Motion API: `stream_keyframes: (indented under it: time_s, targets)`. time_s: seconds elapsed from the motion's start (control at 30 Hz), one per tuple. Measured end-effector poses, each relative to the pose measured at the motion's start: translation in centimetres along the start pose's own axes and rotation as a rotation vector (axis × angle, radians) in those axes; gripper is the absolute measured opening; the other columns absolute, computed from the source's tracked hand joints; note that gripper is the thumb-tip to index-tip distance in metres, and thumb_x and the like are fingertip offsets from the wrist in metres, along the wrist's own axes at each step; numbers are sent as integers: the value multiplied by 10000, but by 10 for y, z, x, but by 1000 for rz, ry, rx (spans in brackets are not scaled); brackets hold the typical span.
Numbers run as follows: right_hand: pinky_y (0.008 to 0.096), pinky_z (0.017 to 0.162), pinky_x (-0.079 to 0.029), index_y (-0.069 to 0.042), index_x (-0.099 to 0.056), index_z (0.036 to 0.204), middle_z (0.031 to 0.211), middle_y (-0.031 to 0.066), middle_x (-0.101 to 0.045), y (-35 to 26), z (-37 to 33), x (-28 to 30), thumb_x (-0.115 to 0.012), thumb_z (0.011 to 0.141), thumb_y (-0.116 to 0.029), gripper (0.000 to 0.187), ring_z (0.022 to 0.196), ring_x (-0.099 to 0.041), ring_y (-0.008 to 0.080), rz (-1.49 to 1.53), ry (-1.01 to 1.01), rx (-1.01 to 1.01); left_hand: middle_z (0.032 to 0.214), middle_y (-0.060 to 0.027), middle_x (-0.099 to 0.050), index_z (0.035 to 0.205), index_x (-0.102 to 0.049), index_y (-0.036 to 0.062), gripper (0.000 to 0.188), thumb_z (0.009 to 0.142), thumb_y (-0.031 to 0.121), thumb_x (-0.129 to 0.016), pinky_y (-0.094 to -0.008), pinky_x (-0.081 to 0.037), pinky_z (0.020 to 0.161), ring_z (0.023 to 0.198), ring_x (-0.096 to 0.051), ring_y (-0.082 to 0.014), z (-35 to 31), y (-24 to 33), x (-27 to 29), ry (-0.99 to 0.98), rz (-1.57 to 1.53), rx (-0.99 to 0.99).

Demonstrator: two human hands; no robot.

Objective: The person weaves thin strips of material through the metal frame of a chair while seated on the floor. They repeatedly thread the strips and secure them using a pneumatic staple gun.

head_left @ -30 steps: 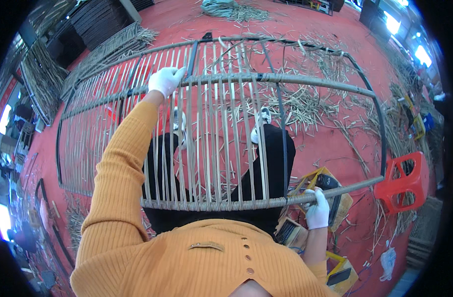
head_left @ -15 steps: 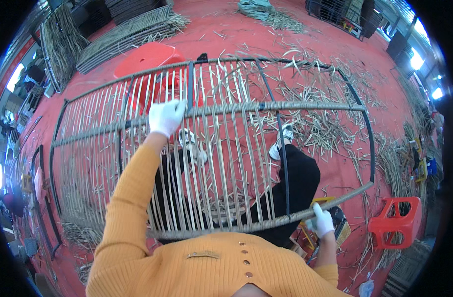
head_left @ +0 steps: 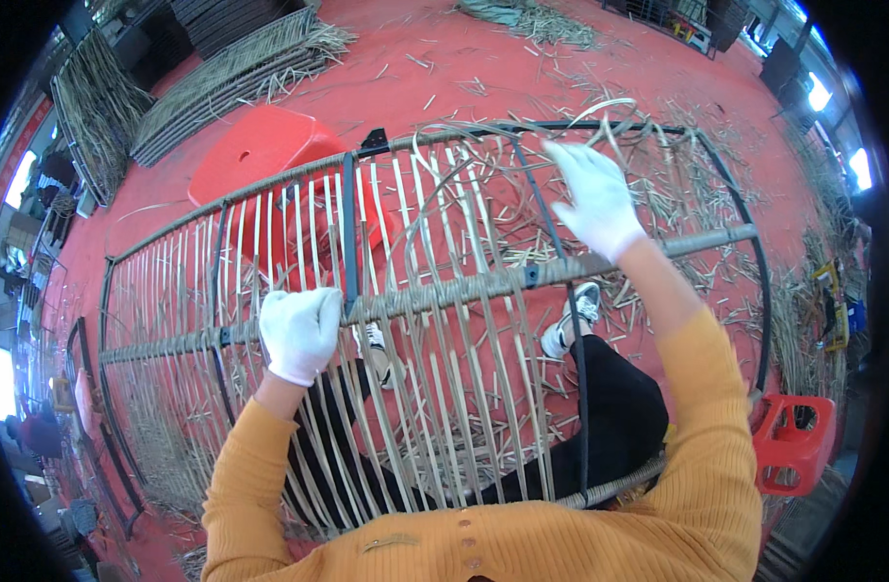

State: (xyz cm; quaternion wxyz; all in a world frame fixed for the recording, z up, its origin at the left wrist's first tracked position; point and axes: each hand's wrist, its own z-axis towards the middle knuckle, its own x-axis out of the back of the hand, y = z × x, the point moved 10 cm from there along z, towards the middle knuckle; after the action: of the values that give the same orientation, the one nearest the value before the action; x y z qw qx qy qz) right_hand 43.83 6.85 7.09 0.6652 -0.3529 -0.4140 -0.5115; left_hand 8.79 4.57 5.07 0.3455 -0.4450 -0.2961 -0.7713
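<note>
A long metal frame (head_left: 578,388), wound and strung with pale woven strands (head_left: 444,388), lies across my lap and legs. My left hand (head_left: 301,333), in a white glove, is closed in a fist around its wrapped middle bar (head_left: 435,291), left of a dark crosspiece (head_left: 349,223). Beyond that bar on the right, my gloved right hand (head_left: 596,202) is raised with fingers stretched out and thumb apart, holding nothing visible. Loose curling strands (head_left: 614,105) hang by the far edge just past its fingertips. At the frame's right end the strung rows stop and the opening is bare.
A red plastic stool (head_left: 255,150) stands under the frame's far left edge; another red stool (head_left: 794,444) is at the right. Cut strand scraps litter the red floor (head_left: 415,92). Stacked woven panels (head_left: 231,82) lie at the back left. My shoes (head_left: 573,320) are beneath the frame.
My right hand has left the near bar at lower right, moved up past the middle bar and opened. The left fist stays on the middle bar, a little lower in view.
</note>
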Motion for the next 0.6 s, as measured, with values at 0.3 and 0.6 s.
stream_keyframes:
  time_s: [0.3, 0.6]
  targets:
    - [432, 893, -509, -69, -344, 1504, 1196, 243, -649, -16, 138, -135, -698, 785, -210, 814, 1072, -649, 359, 56, -552, 86, 684, -43, -659, 812, -715, 81, 70, 830, 89, -648, -357, -402, 707, 615, -609, -210, -1, -3, -7, 39, -9, 23]
    - [351, 788, -501, -11, -659, 1130, 945, 77, -671, 353, 159, 91, -591, 927, -214, 295, 887, -619, 178, -153, 106, -730, 688, -40, -609, 965, -722, 64, 156, 822, 100, -670, -359, -397, 703, 633, -580, -220, -3, -5, 1, 129, -71, 65]
